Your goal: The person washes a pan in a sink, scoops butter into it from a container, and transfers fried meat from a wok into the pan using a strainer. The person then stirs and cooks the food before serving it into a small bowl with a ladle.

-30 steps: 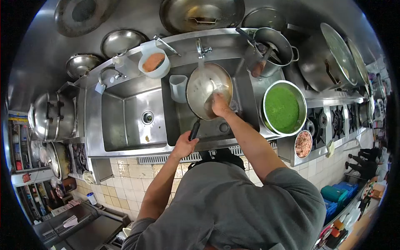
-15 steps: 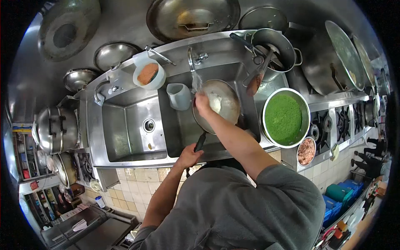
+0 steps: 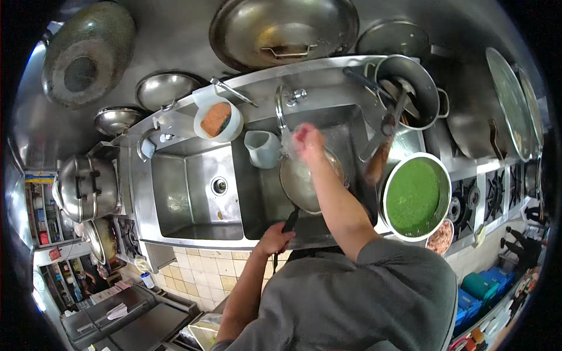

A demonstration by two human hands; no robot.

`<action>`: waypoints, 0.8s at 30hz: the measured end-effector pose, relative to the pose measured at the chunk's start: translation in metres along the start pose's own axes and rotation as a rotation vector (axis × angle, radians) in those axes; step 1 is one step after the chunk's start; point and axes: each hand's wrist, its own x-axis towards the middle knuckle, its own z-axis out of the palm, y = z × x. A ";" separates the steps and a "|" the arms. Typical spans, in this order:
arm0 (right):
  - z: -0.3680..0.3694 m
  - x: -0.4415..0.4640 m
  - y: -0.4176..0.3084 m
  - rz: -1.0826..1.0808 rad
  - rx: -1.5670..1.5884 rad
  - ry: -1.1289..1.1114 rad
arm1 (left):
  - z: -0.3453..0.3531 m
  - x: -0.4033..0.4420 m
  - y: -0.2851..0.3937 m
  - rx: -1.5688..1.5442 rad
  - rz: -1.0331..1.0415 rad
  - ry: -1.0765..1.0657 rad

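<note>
My left hand [image 3: 276, 239] is wrapped round the black handle of a frying pan [image 3: 298, 182], which lies in the right sink basin [image 3: 262, 199]. Above the pan's far edge is my right hand [image 3: 309, 142], smeared by motion, so its fingers and anything in them cannot be made out. Beside that hand, water runs from the faucet [image 3: 280, 104] and splashes. A translucent white plastic jug [image 3: 262, 150] stands in the same basin, left of the pan.
Left is a second basin [image 3: 196, 196]. A white tub [image 3: 233, 130] with an orange sponge [image 3: 216, 119] sits behind it. On the right are a pot [image 3: 433, 99] holding utensils, a bowl of green liquid [image 3: 414, 199] and a bowl of minced food [image 3: 440, 237]. Woks lean behind.
My right hand has moved from over the pan's left side up and away, toward the running water. The left hand keeps its hold on the handle. The whole view has shifted slightly.
</note>
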 end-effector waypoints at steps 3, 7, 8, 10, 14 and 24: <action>0.060 -0.012 -0.043 -0.557 -0.090 -0.118 | -0.002 -0.001 -0.040 0.438 0.160 0.226; 0.075 0.047 -0.094 -0.459 -0.830 -0.139 | -0.012 -0.041 -0.058 0.606 0.056 0.472; 0.081 0.052 -0.102 -0.335 -0.987 -0.109 | -0.014 -0.050 -0.060 0.617 0.046 0.534; 0.080 0.047 -0.103 -0.270 -1.034 -0.036 | -0.008 -0.074 -0.067 0.631 0.035 0.591; 0.080 0.043 -0.076 -0.507 -0.389 -0.032 | 0.001 -0.108 -0.090 0.667 0.059 0.734; -0.007 -0.096 -0.031 -0.902 -1.068 0.320 | 0.015 -0.161 -0.205 0.458 0.442 1.061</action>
